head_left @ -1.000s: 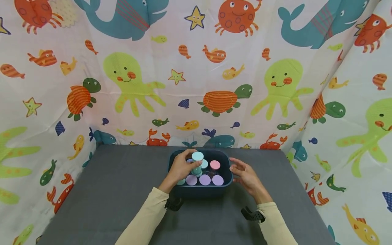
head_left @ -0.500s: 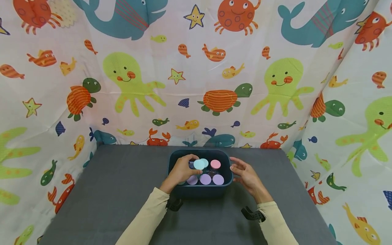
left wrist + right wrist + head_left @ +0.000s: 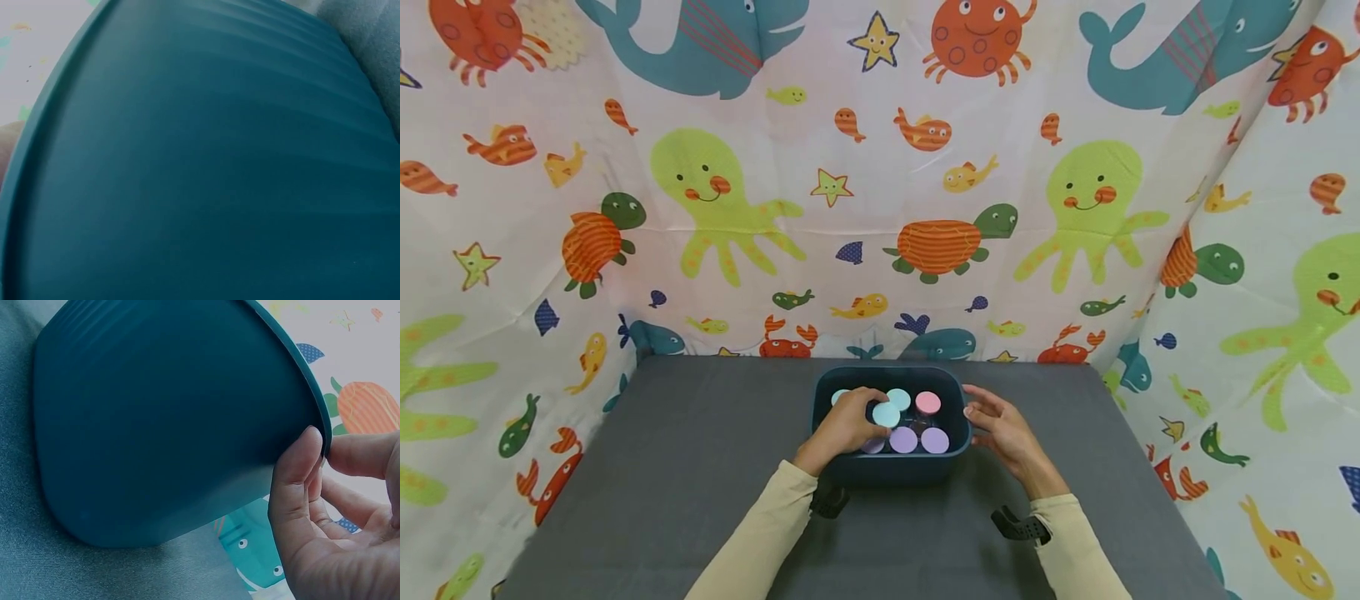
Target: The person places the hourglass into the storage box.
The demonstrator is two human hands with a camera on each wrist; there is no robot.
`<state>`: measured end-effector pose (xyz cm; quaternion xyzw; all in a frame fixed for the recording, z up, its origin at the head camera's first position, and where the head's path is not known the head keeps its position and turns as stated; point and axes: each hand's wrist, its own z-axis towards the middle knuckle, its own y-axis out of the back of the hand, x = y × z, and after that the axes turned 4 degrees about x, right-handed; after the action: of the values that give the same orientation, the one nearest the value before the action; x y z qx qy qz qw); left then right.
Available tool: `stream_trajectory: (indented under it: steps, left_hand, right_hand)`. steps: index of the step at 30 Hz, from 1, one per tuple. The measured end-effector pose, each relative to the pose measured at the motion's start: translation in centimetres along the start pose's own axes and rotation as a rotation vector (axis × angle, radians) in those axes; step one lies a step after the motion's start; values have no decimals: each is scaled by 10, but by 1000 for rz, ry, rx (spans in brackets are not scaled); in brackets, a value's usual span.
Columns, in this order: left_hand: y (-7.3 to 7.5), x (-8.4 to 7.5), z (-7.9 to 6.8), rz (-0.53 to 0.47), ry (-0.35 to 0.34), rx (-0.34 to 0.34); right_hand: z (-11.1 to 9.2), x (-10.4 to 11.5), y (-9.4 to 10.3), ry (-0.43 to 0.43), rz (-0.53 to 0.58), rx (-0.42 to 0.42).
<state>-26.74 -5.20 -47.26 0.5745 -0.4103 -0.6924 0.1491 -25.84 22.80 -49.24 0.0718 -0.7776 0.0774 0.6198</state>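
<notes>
My left hand (image 3: 850,421) reaches into a dark blue plastic bin (image 3: 887,471) and holds a small bottle with a light-blue cap (image 3: 886,414) between thumb and fingers. The bottle's body is hidden beneath its cap. On the bin's right side, my right hand (image 3: 1007,433) grips the rim. In the right wrist view, the thumb and fingers of the right hand (image 3: 300,506) lie on either side of that rim. The left wrist view is filled by the bin's outer wall (image 3: 200,150).
Around the held bottle, the bin contains several capped ones: a pink cap (image 3: 928,403), another light-blue cap (image 3: 898,400) and several purple caps (image 3: 903,440). The bin stands on a grey cloth-covered table (image 3: 715,450). A sea-animal curtain (image 3: 880,183) hangs behind.
The left hand has lowered the light-blue-capped bottle deeper into the bin, toward the front. A light-blue cap at the back left has come into view. The right hand has stayed in place.
</notes>
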Motion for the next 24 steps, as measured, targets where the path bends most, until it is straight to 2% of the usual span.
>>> stream_trajectory:
  steps: [10, 18, 24]
  left_hand:
    - [-5, 4, 4, 111, 9, -2]
    - [-5, 4, 6, 139, 10, 8]
    - [-5, 3, 3, 143, 51, -3]
  right_hand:
    - [0, -3, 1, 13, 4, 9]
    - [0, -3, 0, 6, -6, -4]
    - [0, -1, 0, 1, -3, -9]
